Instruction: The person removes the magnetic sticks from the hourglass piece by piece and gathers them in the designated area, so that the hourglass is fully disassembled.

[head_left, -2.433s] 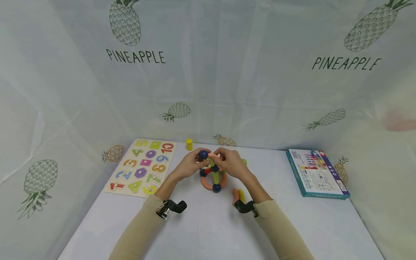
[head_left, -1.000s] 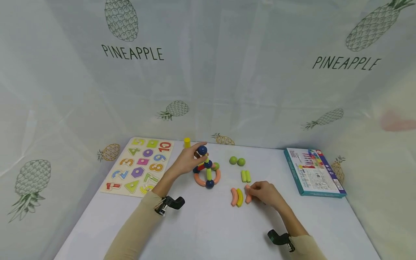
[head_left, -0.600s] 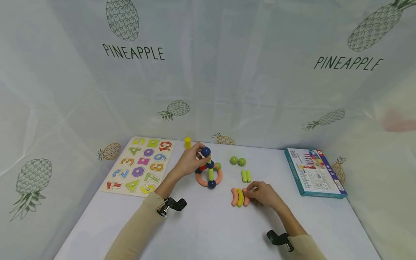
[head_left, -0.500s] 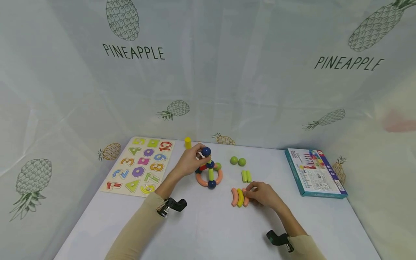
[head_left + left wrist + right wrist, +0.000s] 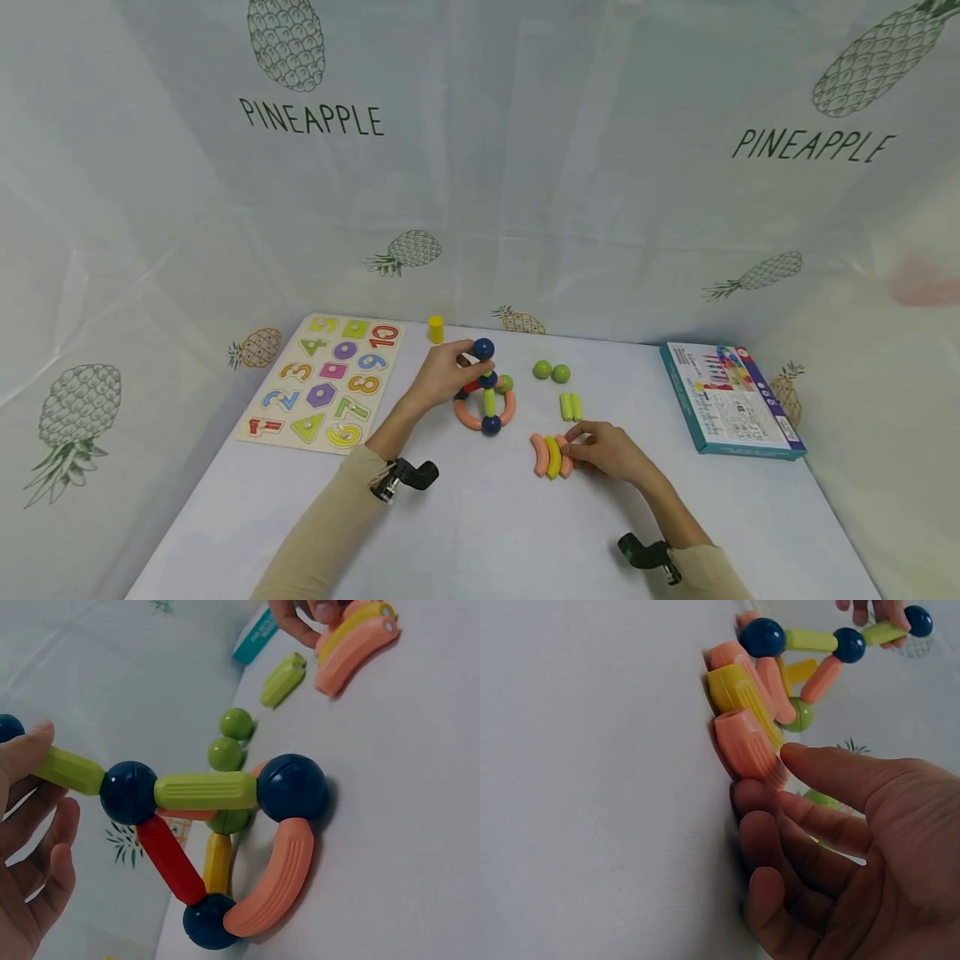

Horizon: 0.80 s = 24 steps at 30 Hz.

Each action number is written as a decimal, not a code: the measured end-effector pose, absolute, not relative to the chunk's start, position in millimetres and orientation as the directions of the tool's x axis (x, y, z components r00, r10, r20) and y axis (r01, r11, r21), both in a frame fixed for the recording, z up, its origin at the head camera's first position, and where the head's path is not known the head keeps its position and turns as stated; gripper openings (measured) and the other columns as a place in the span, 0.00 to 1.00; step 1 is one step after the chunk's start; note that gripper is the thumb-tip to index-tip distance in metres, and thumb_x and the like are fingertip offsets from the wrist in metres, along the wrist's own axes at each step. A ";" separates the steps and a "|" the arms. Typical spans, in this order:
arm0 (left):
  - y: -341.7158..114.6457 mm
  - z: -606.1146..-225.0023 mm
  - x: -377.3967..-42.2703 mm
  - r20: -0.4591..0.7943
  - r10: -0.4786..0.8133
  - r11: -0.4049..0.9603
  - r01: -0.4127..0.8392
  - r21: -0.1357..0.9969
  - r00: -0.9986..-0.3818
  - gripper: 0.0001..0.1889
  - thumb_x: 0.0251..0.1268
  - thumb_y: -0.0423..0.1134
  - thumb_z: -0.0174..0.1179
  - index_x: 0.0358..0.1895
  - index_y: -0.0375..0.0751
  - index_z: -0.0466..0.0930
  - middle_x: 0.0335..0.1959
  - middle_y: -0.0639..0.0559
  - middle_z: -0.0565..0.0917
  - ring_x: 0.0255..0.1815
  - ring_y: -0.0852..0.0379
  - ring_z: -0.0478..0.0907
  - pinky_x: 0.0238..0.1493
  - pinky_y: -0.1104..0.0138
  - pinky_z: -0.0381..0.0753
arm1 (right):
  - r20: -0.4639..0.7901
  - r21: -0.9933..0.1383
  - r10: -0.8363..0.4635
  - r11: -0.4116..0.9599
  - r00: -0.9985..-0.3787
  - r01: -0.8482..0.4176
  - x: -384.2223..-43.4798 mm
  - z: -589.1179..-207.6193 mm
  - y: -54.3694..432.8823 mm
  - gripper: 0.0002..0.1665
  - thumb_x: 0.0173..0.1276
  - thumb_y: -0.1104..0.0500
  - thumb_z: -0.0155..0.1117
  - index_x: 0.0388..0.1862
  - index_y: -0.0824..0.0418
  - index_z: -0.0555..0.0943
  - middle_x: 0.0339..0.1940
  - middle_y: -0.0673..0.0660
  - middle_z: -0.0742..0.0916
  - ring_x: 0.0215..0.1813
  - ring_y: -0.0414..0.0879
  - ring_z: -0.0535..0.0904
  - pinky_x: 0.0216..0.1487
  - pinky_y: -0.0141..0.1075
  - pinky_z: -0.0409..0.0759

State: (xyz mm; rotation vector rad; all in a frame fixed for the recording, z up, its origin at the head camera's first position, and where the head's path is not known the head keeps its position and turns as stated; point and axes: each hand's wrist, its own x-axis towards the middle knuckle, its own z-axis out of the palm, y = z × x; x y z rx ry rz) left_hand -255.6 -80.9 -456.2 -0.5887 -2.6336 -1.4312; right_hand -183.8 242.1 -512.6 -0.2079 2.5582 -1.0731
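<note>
My left hand [image 5: 441,375] pinches the upper green stick [image 5: 75,772] of a magnetic ball-and-stick model, just below its top blue ball [image 5: 483,349]. Lower down, the model has a blue ball [image 5: 292,787], a red stick [image 5: 171,859] and a ring of pink curved sticks [image 5: 467,414] resting on the table. Over to the right, my right hand [image 5: 611,452] holds a pink curved stick [image 5: 746,746] between thumb and fingers. It lies on the table against a yellow curved stick [image 5: 735,690], with another pink curved stick [image 5: 539,455] on the yellow one's far side.
Two green balls [image 5: 551,371] and two short green sticks [image 5: 571,407] lie right of the model. A number puzzle board [image 5: 288,429] is at the left, a yellow cylinder [image 5: 436,329] at the back, and a teal-edged box [image 5: 738,404] at the right. Printed cloth hangs behind.
My right hand has left the model's top and come down to the right with a pink curved stick, then slid it left against the yellow one. My left hand stays at the top.
</note>
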 end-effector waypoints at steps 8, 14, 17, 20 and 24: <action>-75.0 -455.9 -256.5 0.262 0.276 0.503 0.371 0.780 -0.925 0.13 0.64 0.49 0.70 0.45 0.47 0.88 0.38 0.57 0.88 0.37 0.58 0.81 0.30 0.67 0.80 | -0.283 -0.740 -0.315 0.673 -0.906 -0.003 -186.1 -512.1 246.0 0.20 0.69 0.44 0.68 0.50 0.57 0.84 0.26 0.53 0.83 0.28 0.45 0.77 0.28 0.34 0.72; -72.0 -456.8 -255.4 0.250 0.273 0.520 0.361 0.774 -0.929 0.11 0.64 0.47 0.70 0.45 0.46 0.89 0.39 0.56 0.89 0.38 0.58 0.81 0.32 0.67 0.81 | -0.215 -0.714 -0.193 0.700 -0.957 0.020 -190.9 -506.1 247.8 0.16 0.74 0.48 0.62 0.50 0.58 0.84 0.24 0.53 0.83 0.23 0.44 0.73 0.24 0.34 0.69; -71.2 -458.7 -255.2 0.233 0.269 0.533 0.345 0.772 -0.935 0.11 0.63 0.46 0.71 0.43 0.46 0.89 0.38 0.56 0.89 0.38 0.58 0.82 0.33 0.67 0.81 | -0.140 -0.727 -0.136 0.687 -0.981 0.009 -197.4 -499.8 247.0 0.16 0.76 0.50 0.60 0.50 0.60 0.84 0.24 0.54 0.83 0.22 0.45 0.72 0.22 0.34 0.69; -71.1 -460.7 -255.2 0.226 0.266 0.539 0.339 0.771 -0.937 0.11 0.63 0.47 0.71 0.43 0.46 0.89 0.38 0.56 0.89 0.39 0.58 0.82 0.33 0.68 0.80 | -0.069 -0.763 -0.150 0.645 -0.986 -0.045 -204.0 -490.1 240.2 0.16 0.76 0.50 0.60 0.50 0.61 0.83 0.26 0.58 0.84 0.23 0.47 0.74 0.22 0.34 0.72; -70.7 -461.1 -253.8 0.224 0.269 0.540 0.339 0.770 -0.937 0.11 0.64 0.47 0.70 0.44 0.46 0.89 0.39 0.55 0.89 0.39 0.58 0.82 0.33 0.69 0.80 | 0.019 -0.812 -0.210 0.567 -0.978 -0.138 -210.6 -474.3 220.2 0.15 0.75 0.50 0.62 0.47 0.60 0.83 0.29 0.62 0.85 0.26 0.52 0.77 0.23 0.35 0.76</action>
